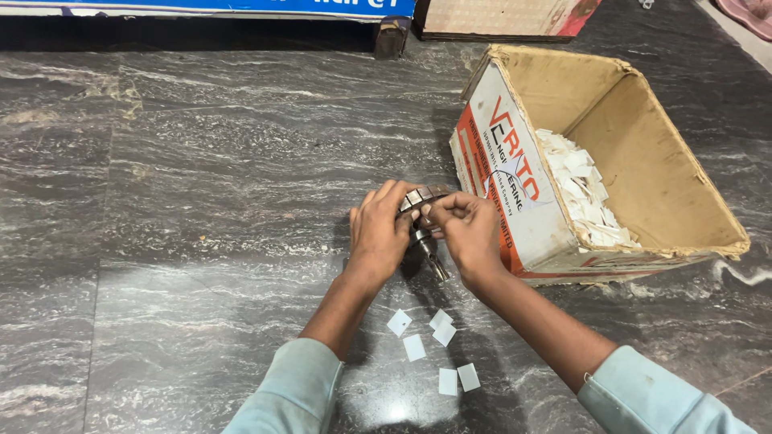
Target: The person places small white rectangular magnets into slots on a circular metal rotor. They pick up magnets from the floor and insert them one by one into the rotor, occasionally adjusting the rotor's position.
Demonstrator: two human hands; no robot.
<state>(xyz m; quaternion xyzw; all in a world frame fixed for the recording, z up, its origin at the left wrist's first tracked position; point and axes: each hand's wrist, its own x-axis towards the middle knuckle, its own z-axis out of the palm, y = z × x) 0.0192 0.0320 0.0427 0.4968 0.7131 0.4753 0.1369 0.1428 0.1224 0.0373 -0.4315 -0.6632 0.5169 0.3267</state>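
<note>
While both hands steady it above the dark stone floor (201, 201), the left hand (378, 233) cups a metal rotor (422, 221) and the right hand (470, 229) has its fingers (442, 210) pinched closed on its rim, white paper slips (430, 345) scattered below, beside a cardboard box (643, 185).

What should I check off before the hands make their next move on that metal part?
1. Metal part held by both hands: ok, left hand and right hand grip it.
2. Right fingertips on its top rim: ok.
3. White slips lying loose on the marble floor near the forearms: ok.
4. Cardboard box open, slips inside: ok.
5. Slip seated in part: cannot tell, fingers hide it.
</note>
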